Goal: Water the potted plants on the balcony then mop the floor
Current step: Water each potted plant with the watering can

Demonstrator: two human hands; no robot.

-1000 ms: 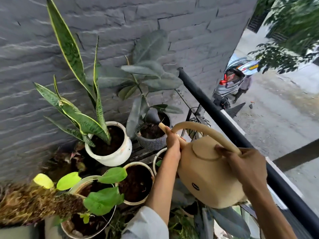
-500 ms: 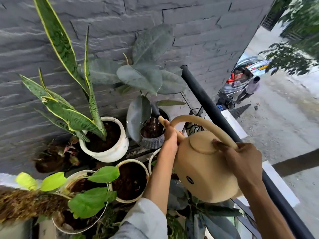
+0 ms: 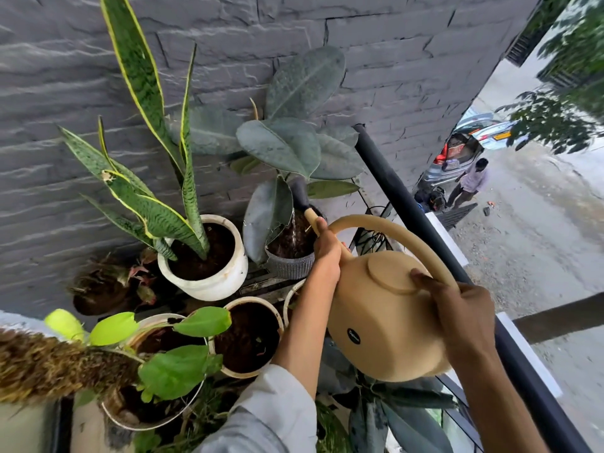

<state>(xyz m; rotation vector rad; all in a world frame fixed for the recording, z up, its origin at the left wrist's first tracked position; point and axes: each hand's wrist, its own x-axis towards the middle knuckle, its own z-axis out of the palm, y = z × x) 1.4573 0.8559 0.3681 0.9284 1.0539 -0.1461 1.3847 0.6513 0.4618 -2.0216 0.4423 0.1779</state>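
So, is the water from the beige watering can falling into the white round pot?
No, the beige plastic watering can pours into the dark grey ribbed pot beside the white round pot.

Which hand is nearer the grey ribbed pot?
Left. The left hand grips the watering can's spout at the grey ribbed pot's rim; the right hand holds the handle, apart from it.

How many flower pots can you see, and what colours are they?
White pot with the striped leaves: 1
Grey ribbed pot being watered: 1
Cream-rimmed pots: 3
Dark pot by the wall: 1
Total: 6 pots
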